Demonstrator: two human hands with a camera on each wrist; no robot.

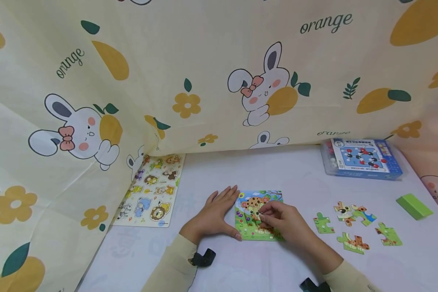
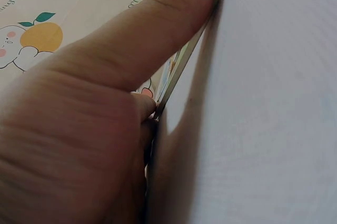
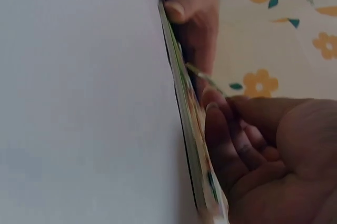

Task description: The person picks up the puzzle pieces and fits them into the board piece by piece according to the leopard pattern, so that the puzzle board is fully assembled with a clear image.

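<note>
A square puzzle board (image 1: 246,234) with a leopard-like spotted animal on green grass lies on the white table. My left hand (image 1: 213,215) rests at its left side, thumb and fingers spread along the edge. In the left wrist view the thumb (image 2: 152,27) lies against the board's rim. Over the middle of the board, my right hand (image 1: 286,223) pinches a puzzle piece (image 3: 208,79) between thumb and fingers. The piece is tilted in the right wrist view, one edge close to the board's face. Fingers hide part of it and the board's right side.
Several loose puzzle pieces (image 1: 323,224) lie right of the board, two overlapping or joined. Beyond them sits a green block (image 1: 414,206). A blue-labelled plastic box (image 1: 365,160) stands at the back right, an animal picture board (image 1: 157,202) at the left. A printed curtain (image 1: 211,81) hangs behind.
</note>
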